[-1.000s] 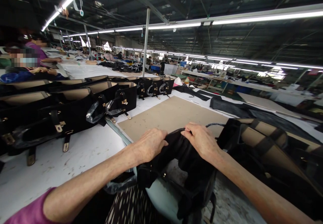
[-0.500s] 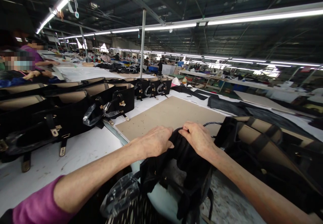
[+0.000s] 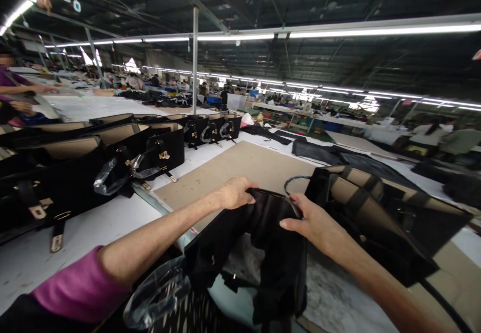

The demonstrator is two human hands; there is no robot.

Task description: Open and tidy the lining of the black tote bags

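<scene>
A black bag piece [image 3: 278,253], soft and sagging with an opening in its middle, hangs in front of me over the table edge. My left hand [image 3: 237,193] pinches its upper edge at the left, fingers closed over the rim. At the upper right corner my right hand [image 3: 306,218] grips the same edge, thumb on the near side and fingers behind. A plastic-wrapped handle [image 3: 158,293] dangles at the piece's lower left. Just right of my right hand lies a black bag with beige lining [image 3: 361,188], partly behind my forearm.
Rows of black handbags [image 3: 71,183] with gold clasps stand on the white table [image 3: 101,238] at left. A beige board [image 3: 210,168] lies ahead. Dark flat pieces [image 3: 338,157] rest beyond it. A co-worker's arm [image 3: 26,90] shows at far left.
My hands have moved apart along the bag piece's top edge, which is now stretched wider between them. The view has turned somewhat to the right.
</scene>
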